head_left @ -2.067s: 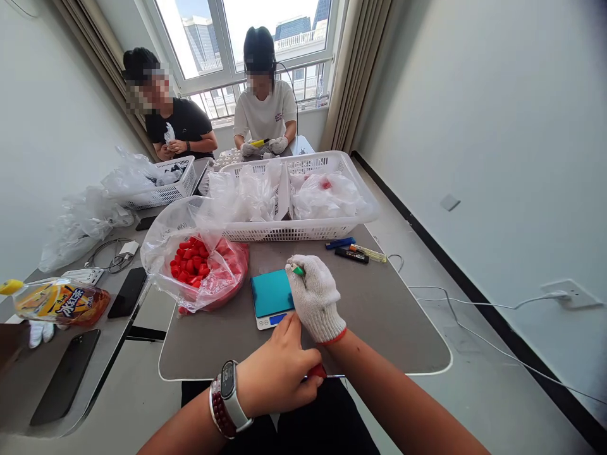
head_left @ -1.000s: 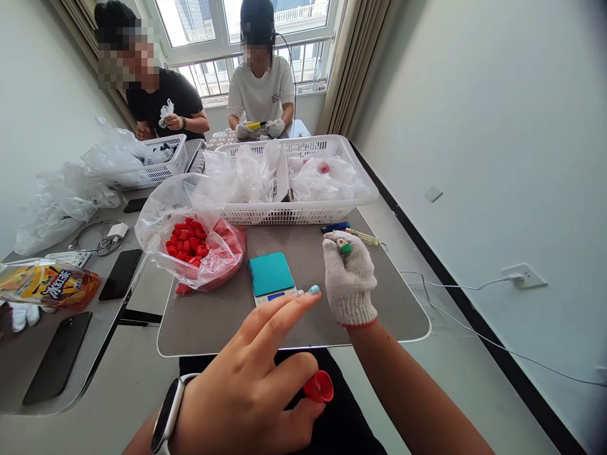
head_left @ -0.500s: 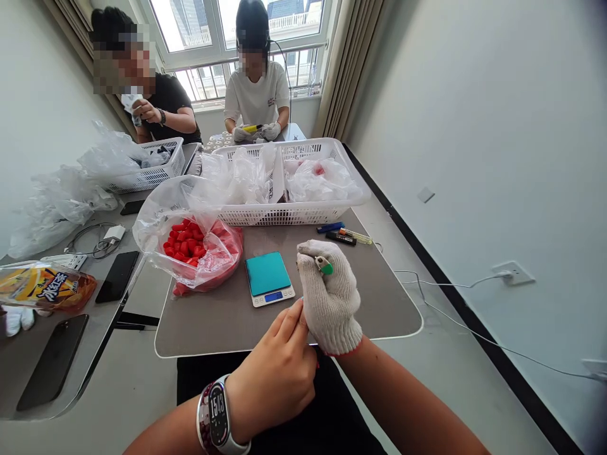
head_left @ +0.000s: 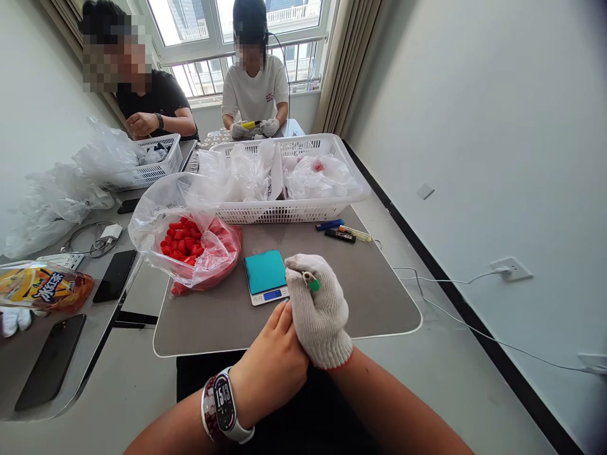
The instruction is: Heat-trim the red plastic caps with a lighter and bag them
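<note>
My right hand point(head_left: 318, 309) wears a white knitted glove with a red cuff edge and is closed in a fist. A small green object with a pale tip point(head_left: 312, 282) pokes out between its thumb and fingers; the rest is hidden in the glove. My bare left hand point(head_left: 275, 366) is closed against the underside of the glove, its fingertips mostly hidden. Just beyond my hands lies a digital scale point(head_left: 264, 273) with a teal top. A clear plastic bag point(head_left: 213, 256) of red caps point(head_left: 183, 239) stands open left of the scale.
A white plastic basket point(head_left: 284, 213) with plastic bags stands at the table's far end. Several pens point(head_left: 339, 236) lie at the right. On the side table are phones point(head_left: 50, 363) and a drink bottle point(head_left: 47, 287). Two people point(head_left: 253, 85) sit beyond.
My two hands, still together, have shifted slightly left and down. The person at the far left has lowered a hand from near the face. The table items keep their places.
</note>
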A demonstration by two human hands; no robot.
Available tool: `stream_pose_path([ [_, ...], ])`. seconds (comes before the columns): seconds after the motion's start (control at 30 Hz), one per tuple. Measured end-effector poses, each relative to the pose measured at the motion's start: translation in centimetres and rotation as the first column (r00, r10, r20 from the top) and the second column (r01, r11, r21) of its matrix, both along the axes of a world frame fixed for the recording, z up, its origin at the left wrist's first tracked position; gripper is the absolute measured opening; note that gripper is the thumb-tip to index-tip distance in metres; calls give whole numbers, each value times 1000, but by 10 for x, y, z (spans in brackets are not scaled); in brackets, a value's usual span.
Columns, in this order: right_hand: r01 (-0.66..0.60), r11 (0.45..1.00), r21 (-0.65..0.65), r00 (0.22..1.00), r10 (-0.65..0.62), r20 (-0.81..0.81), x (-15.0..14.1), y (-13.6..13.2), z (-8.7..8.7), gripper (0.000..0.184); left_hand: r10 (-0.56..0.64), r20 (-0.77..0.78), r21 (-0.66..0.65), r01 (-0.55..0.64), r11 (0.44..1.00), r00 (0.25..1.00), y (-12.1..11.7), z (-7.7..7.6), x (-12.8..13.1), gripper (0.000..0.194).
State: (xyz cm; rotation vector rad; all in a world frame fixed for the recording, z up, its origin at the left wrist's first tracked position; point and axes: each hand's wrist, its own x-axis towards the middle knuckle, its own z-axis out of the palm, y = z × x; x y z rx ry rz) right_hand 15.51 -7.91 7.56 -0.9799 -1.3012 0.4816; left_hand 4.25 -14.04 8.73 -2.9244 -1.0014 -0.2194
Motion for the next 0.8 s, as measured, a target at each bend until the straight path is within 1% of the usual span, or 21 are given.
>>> stream_pose_path([
  [0.07, -13, 1000, -15, 1000, 12, -28, 0, 2, -2, 12, -10, 1, -15, 10, 1000, 1000, -1, 2, 0, 32],
  [0.2, 41, 996, -83, 990, -52, -131, 4, 15, -10, 11, -11, -14, -7, 11, 1000, 1000, -11, 7, -1, 24],
  [0.27, 49, 993, -105, 989, -63, -137, 3, 16, -11, 11, -8, -19, 4, 8, 1000, 1000, -13, 6, -1, 22],
  [0.33, 29, 993, -113, 992, -42, -117, 0, 10, -8, 12, 3, -10, 8, -3, 1000, 1000, -12, 2, -1, 22],
  [0.4, -14, 995, -99, 995, 4, -97, -4, 0, -3, 13, 4, 4, 7, -4, 1000, 1000, -8, -3, -2, 28],
  [0.47, -63, 996, -65, 995, 57, -87, -8, -8, 0, 12, -15, 16, 4, 15, 1000, 1000, -4, -7, -3, 40],
  [0.5, -78, 995, -55, 993, 73, -91, -8, -10, 1, 12, -26, 20, -4, 26, 1000, 999, -3, -8, -3, 43],
  [0.53, -83, 995, -53, 992, 78, -102, -8, -10, 0, 12, -30, 21, -16, 30, 999, 999, -2, -7, -3, 42],
  [0.67, -46, 993, -109, 984, 26, -175, 0, 4, -10, 13, -39, 7, -79, 39, 996, 999, -7, 1, -4, 21],
  [0.73, -36, 991, -129, 982, 11, -191, 4, 12, -16, 12, -52, 0, -105, 51, 993, 999, -11, 4, -5, 21],
  [0.8, -24, 989, -149, 981, -5, -192, 6, 15, -21, 12, -61, 7, -135, 61, 989, 998, -14, 4, -6, 21],
])
